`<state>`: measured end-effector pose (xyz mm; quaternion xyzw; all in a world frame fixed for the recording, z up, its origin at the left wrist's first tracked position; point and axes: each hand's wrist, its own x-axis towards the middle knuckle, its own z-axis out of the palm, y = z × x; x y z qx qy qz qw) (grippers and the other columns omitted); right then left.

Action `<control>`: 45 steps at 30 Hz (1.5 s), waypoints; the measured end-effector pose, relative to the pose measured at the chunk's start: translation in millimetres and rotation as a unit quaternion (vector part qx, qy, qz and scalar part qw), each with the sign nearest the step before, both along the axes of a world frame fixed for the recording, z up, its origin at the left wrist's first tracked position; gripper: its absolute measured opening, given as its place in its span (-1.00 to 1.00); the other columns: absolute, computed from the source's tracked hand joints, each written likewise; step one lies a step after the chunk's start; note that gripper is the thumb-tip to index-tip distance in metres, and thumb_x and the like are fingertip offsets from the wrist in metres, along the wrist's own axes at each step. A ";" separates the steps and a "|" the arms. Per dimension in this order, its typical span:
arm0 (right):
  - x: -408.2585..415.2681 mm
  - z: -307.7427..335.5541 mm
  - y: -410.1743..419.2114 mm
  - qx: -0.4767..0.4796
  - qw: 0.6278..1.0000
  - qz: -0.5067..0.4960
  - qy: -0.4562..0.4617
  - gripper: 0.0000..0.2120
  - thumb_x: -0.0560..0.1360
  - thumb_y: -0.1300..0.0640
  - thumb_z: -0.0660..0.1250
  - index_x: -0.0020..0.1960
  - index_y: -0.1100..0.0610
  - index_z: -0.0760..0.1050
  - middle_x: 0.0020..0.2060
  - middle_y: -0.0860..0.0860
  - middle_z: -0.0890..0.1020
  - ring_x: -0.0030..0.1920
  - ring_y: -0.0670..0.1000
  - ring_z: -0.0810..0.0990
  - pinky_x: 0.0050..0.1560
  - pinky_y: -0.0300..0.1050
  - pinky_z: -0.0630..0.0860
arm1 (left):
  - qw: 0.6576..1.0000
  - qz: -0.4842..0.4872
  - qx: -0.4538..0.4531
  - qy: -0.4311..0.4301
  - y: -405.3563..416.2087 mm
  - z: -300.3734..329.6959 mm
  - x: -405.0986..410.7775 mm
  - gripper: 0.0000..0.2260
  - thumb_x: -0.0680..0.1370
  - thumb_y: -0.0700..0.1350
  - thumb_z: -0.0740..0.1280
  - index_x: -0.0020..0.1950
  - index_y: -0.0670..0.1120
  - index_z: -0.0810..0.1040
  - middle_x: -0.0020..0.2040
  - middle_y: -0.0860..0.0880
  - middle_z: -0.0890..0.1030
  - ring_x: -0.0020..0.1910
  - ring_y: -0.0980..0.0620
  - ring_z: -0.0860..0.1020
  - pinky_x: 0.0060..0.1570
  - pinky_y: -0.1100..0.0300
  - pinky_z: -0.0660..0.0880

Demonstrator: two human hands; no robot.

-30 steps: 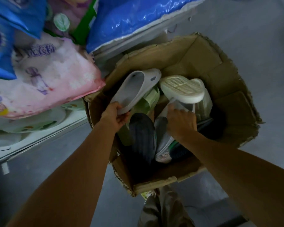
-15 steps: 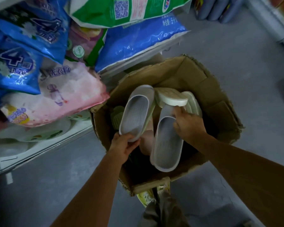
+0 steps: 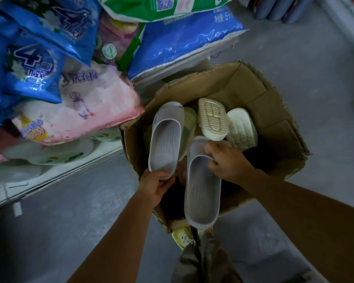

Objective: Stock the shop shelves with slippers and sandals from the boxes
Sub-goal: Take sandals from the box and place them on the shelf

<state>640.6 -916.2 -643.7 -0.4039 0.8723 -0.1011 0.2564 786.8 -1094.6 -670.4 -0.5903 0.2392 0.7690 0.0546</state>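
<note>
An open cardboard box (image 3: 274, 123) stands on the grey floor. My left hand (image 3: 154, 183) grips the heel of a pale grey slipper (image 3: 166, 139) held above the box, toe pointing away. My right hand (image 3: 227, 162) holds a matching grey slipper (image 3: 202, 197) by its strap, heel toward me. Inside the box lie two cream slippers (image 3: 213, 119) sole-up and a light green one (image 3: 189, 121) partly hidden under the left slipper.
A white shelf (image 3: 55, 178) on the left carries blue, pink and green detergent bags (image 3: 86, 107) that overhang the box's left rim. Dark bottles (image 3: 278, 9) stand at the top right. My shoe and trouser leg (image 3: 194, 248) are below the box.
Both grey slippers have risen out of the box. The right one was pulled free from the pile and now hangs heel toward me. The view has tilted up, so more of the shelf shows.
</note>
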 end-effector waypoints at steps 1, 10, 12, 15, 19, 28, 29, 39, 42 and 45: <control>-1.2 2.7 -1.4 -0.010 1.000 0.016 0.000 -0.82 0.44 0.15 0.23 0.02 0.18 0.37 -0.15 0.12 0.51 -0.10 0.20 0.50 -0.19 -0.02 0.32 | 1.000 0.000 -0.002 0.002 -1.2 1.8 -1.2 -0.50 0.47 -0.42 0.30 0.35 -0.10 0.34 0.21 -0.27 0.51 0.02 -0.19 0.62 -0.16 0.06 0.61; -26.4 13.4 -24.0 0.022 0.995 -0.054 0.079 -0.73 0.55 0.13 0.18 0.23 0.13 0.27 -0.11 0.03 0.49 -0.16 0.13 0.59 -0.25 -0.04 0.44 | 1.000 -0.010 -0.010 0.028 -8.1 5.7 -6.8 -0.44 0.46 -0.41 0.32 0.39 -0.04 0.31 0.24 -0.23 0.50 0.09 -0.21 0.60 -0.17 0.06 0.62; -33.2 2.1 -30.5 0.063 0.991 -0.060 0.098 -0.66 0.55 0.16 0.20 0.30 0.15 0.25 0.04 0.10 0.53 -0.10 0.15 0.61 -0.25 0.00 0.48 | 1.000 -0.017 -0.010 0.024 -5.0 2.6 -6.7 -0.48 0.47 -0.41 0.31 0.36 -0.06 0.32 0.17 -0.24 0.53 0.10 -0.22 0.59 -0.05 0.02 0.60; -37.4 -24.7 -33.3 0.101 0.988 -0.116 0.007 -0.59 0.54 0.17 0.23 0.36 0.16 0.25 0.20 0.15 0.45 0.06 0.20 0.57 -0.04 0.07 0.54 | 1.000 -0.002 0.010 0.005 6.1 -9.9 -7.2 -0.54 0.51 -0.39 0.28 0.36 -0.11 0.32 0.10 -0.25 0.56 0.09 -0.21 0.59 0.05 -0.01 0.55; -24.2 -54.7 -29.0 0.094 0.968 -0.183 -0.142 -0.55 0.55 0.13 0.24 0.42 0.18 0.31 0.38 0.14 0.40 0.36 0.16 0.39 0.35 -0.02 0.33 | 0.999 0.012 0.038 -0.012 21.5 -30.1 -11.0 -0.52 0.52 -0.38 0.27 0.42 -0.11 0.32 0.24 -0.27 0.53 0.12 -0.21 0.57 -0.05 0.00 0.56; -14.8 -78.2 -62.2 0.030 0.866 -0.396 -0.304 -0.12 0.32 -0.12 0.52 0.47 0.17 0.18 0.34 0.11 0.39 0.35 0.15 0.38 0.26 0.02 0.39 | 0.985 -0.132 -0.077 -0.081 18.1 -54.0 -9.4 -0.38 0.48 -0.32 0.37 0.47 -0.02 0.25 0.30 -0.18 0.46 0.16 -0.15 0.54 0.03 0.00 0.57; -15.3 -82.5 -70.1 0.025 0.858 -0.404 -0.317 0.00 0.28 -0.13 0.55 0.51 0.14 0.08 0.42 0.10 0.30 0.39 0.16 0.33 0.31 0.05 0.37 | 0.983 -0.144 -0.080 -0.083 16.1 -55.8 -7.6 -0.37 0.48 -0.32 0.37 0.48 -0.01 0.25 0.29 -0.18 0.47 0.14 -0.14 0.55 0.05 0.00 0.57; -25.2 -112.1 -109.1 -0.117 0.813 -0.551 -0.150 -0.94 0.47 0.12 0.32 -0.15 0.09 0.47 0.01 0.12 0.59 0.10 0.10 0.52 0.19 -0.14 0.38 | 0.963 -0.239 -0.103 -0.067 11.3 -57.5 -20.8 -0.52 0.51 -0.31 0.34 0.41 -0.08 0.37 0.06 -0.17 0.60 0.03 -0.10 0.59 0.05 0.04 0.57; -29.4 -96.7 -98.2 -0.125 0.815 -0.551 -0.132 -0.81 0.45 0.14 0.31 -0.32 0.06 0.37 -0.16 0.10 0.57 -0.04 0.09 0.52 0.07 -0.14 0.39 | 0.954 -0.269 -0.116 -0.066 6.5 -45.9 -24.9 -0.61 0.53 -0.22 0.34 0.35 -0.06 0.41 0.10 -0.15 0.59 0.10 -0.08 0.56 0.11 0.04 0.54; -26.9 -68.3 -79.7 -0.117 0.859 -0.487 -0.104 -0.79 0.43 0.18 0.30 -0.36 0.11 0.38 -0.33 0.06 0.47 -0.19 0.09 0.47 -0.11 -0.13 0.36 | 0.953 -0.256 -0.148 -0.066 -3.1 -25.4 -26.0 -0.68 0.57 -0.19 0.29 0.31 -0.02 0.44 -0.03 -0.06 0.57 0.01 -0.01 0.54 0.10 0.06 0.52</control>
